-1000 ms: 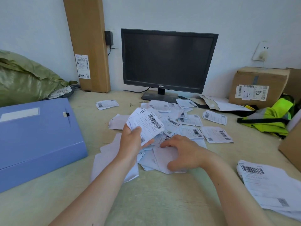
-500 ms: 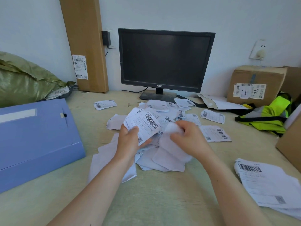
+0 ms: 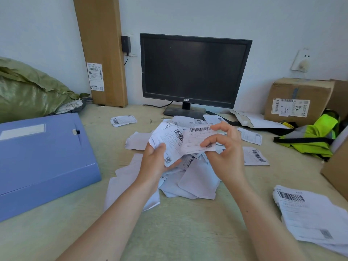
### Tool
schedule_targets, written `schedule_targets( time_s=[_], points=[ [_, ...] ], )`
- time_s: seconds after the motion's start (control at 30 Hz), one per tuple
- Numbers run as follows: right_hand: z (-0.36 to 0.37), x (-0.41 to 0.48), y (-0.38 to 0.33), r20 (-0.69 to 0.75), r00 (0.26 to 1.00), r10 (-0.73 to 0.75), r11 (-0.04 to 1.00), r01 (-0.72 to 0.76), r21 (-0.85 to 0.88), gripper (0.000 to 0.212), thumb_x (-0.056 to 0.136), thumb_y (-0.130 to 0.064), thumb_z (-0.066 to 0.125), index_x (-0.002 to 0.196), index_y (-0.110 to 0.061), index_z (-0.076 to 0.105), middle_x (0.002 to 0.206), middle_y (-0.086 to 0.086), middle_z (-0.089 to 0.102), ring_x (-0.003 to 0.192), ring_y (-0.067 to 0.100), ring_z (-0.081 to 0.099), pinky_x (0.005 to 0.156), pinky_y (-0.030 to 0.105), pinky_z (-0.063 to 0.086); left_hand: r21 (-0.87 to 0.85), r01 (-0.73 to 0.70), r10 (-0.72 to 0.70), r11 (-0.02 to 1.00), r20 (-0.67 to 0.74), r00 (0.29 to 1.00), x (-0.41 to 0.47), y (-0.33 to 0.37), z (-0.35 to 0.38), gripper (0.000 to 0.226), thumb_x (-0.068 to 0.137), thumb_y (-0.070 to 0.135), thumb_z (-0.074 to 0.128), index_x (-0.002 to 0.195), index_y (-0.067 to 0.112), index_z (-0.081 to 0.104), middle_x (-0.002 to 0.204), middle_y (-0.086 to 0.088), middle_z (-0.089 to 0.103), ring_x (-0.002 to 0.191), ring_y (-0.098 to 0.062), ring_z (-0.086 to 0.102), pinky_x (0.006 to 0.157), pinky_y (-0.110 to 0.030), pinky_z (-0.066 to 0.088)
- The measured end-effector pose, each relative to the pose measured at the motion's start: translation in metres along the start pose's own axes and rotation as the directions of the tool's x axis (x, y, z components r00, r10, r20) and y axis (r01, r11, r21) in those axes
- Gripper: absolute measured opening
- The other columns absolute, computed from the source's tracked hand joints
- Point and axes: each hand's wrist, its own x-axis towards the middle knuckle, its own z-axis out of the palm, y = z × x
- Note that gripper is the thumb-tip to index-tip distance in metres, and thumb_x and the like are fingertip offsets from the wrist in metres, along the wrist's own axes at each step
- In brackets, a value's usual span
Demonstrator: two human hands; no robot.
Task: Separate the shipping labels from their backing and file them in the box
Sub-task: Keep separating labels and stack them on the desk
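Note:
A loose heap of white shipping labels and blank backing sheets [image 3: 195, 181] lies on the desk in front of the monitor. My left hand [image 3: 156, 162] grips a small stack of labels [image 3: 169, 142] with barcodes facing up, held above the heap. My right hand [image 3: 224, 147] pinches a single label [image 3: 195, 140] by its right edge, face up, overlapping the stack's right side. The blue file box [image 3: 43, 159] lies shut at the left of the desk, clear of both hands.
A dark monitor [image 3: 194, 70] stands behind the heap. A stack of larger labels [image 3: 308, 213] lies at the front right. Cardboard boxes [image 3: 299, 100] and a yellow vest [image 3: 318, 136] crowd the right side. A green sack [image 3: 28, 91] and a tall carton [image 3: 101, 51] stand at the back left.
My right hand left the heap, lifted a sheet, and turned it face up beside the stack. My left hand kept its stack and rose slightly.

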Motion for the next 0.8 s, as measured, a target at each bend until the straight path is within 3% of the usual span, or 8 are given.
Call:
schedule_targets(
  time_s=[0.17, 0.3, 0.43, 0.6, 0.67, 0.8],
  points=[
    [0.009, -0.003, 0.000, -0.015, 0.994, -0.104, 0.991, 0.102, -0.086, 0.038, 0.076, -0.003, 0.068, 0.090, -0.038, 0.073, 0.097, -0.023, 0.052, 0.109, 0.013, 0.050, 0.099, 0.047, 0.039, -0.043, 0.057, -0.047, 0.997, 0.204, 0.978, -0.007, 0.001, 0.005, 0.029, 0.104, 0.014, 0.037, 0.124, 0.020, 0.057, 0.114, -0.007, 0.070, 0.100, -0.027, 0.068, 0.079, -0.045, 0.060],
    [0.013, -0.009, -0.003, 0.291, 0.956, -0.035, 0.995, 0.007, 0.096, 0.043, 0.088, -0.003, 0.058, 0.105, -0.040, 0.071, 0.103, -0.016, 0.054, 0.109, 0.008, 0.050, 0.097, 0.028, 0.041, -0.014, 0.073, -0.064, 0.997, 0.342, 0.938, -0.007, 0.002, 0.004, 0.038, 0.105, 0.030, 0.034, 0.134, 0.013, 0.050, 0.125, -0.014, 0.065, 0.114, -0.031, 0.064, 0.087, -0.044, 0.057],
    [0.014, -0.011, -0.005, 0.402, 0.914, -0.059, 0.991, 0.004, 0.137, 0.042, 0.084, -0.006, 0.059, 0.106, -0.041, 0.070, 0.110, -0.015, 0.058, 0.116, 0.005, 0.048, 0.099, 0.015, 0.037, 0.050, 0.093, -0.105, 0.994, 0.357, 0.928, -0.006, 0.004, 0.002, 0.039, 0.103, 0.033, 0.040, 0.132, 0.010, 0.054, 0.123, -0.018, 0.066, 0.111, -0.030, 0.065, 0.086, -0.042, 0.058],
    [0.009, -0.010, -0.005, 0.444, 0.893, 0.067, 0.983, -0.136, 0.126, 0.044, 0.071, -0.010, 0.051, 0.105, -0.034, 0.065, 0.115, -0.020, 0.060, 0.116, -0.012, 0.046, 0.094, 0.003, 0.030, -0.002, 0.100, -0.098, 0.995, 0.209, 0.973, -0.006, 0.002, 0.001, 0.032, 0.102, 0.009, 0.038, 0.129, 0.012, 0.055, 0.119, -0.016, 0.067, 0.100, -0.033, 0.070, 0.069, -0.038, 0.061],
    [0.006, -0.007, 0.004, 0.470, 0.874, 0.125, 0.989, -0.149, 0.013, 0.047, 0.073, -0.004, 0.051, 0.105, -0.037, 0.061, 0.116, -0.020, 0.059, 0.118, -0.004, 0.046, 0.093, 0.010, 0.033, -0.018, 0.078, -0.076, 0.997, 0.093, 0.993, -0.004, 0.003, -0.001, 0.030, 0.101, 0.009, 0.038, 0.125, 0.016, 0.055, 0.115, -0.011, 0.069, 0.091, -0.028, 0.072, 0.068, -0.038, 0.062],
    [0.005, -0.011, 0.023, 0.635, 0.748, 0.191, 0.969, -0.042, -0.242, 0.064, 0.063, -0.003, 0.038, 0.112, -0.040, 0.058, 0.119, -0.015, 0.058, 0.119, 0.007, 0.044, 0.099, 0.026, 0.037, -0.019, 0.020, -0.021, 1.000, -0.044, 0.999, -0.001, 0.004, -0.002, 0.027, 0.101, 0.009, 0.038, 0.117, 0.023, 0.054, 0.104, -0.001, 0.068, 0.088, -0.024, 0.069, 0.060, -0.031, 0.061]
  ],
)
